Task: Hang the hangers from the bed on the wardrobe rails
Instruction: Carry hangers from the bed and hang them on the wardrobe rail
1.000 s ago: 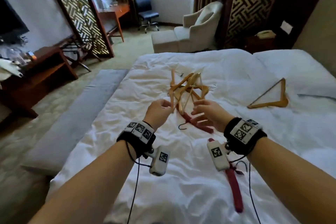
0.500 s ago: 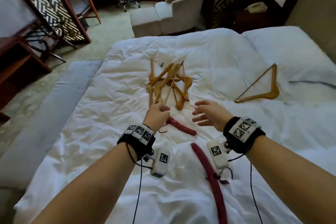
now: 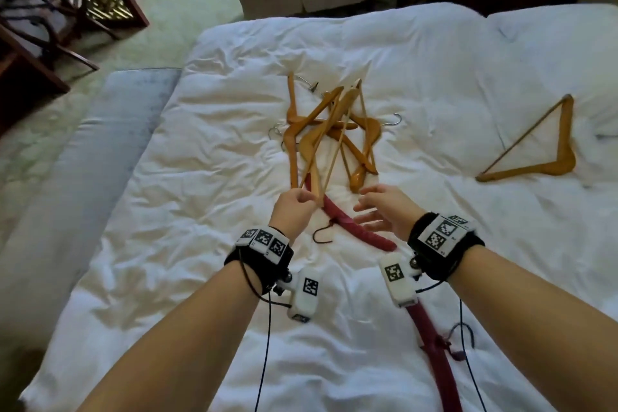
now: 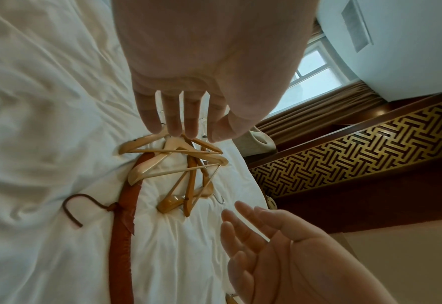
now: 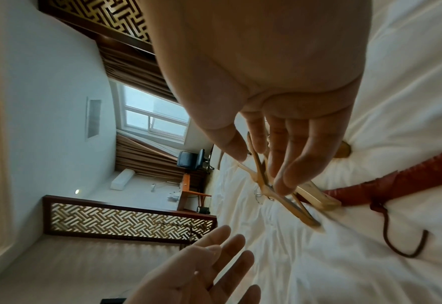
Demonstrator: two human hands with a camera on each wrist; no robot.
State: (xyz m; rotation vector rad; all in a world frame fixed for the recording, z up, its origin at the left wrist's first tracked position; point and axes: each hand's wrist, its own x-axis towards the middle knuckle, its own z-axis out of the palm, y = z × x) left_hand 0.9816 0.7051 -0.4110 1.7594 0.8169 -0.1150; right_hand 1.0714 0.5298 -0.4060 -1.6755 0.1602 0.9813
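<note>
1. A person's left hand is pinching the thin rod ends of the top wooden hangers at the near edge of a tangled pile lying in the middle of the bed.
2. The right hand is hovering just beside it, fingers spread and holding nothing, palm turned toward the pile.
3. A padded red hanger is lying under both hands, its dark hook curling toward the left wrist; one end is running beneath the wooden pile.
4. A second red hanger is stretching along the sheet below the right wrist, and a single wooden hanger is lying well apart toward the pillows.
5. Likely trouble: the wire hooks and crossbars are interlocking, so a lift by the thin rods could be dragging several hangers along, then shedding them; the slim dowels also look easy to slip from a fingertip pinch.
6. The wood is looking smooth, varnished and honey-coloured, with curved shoulders and straight round bars; the red hangers are appearing soft and fabric-wrapped.
7. The white bedding is lying rumpled and soft, and hooks could be snagging in its folds.
8. No wardrobe rail is showing, so every hanger is judged to be waiting to be hung.
</note>
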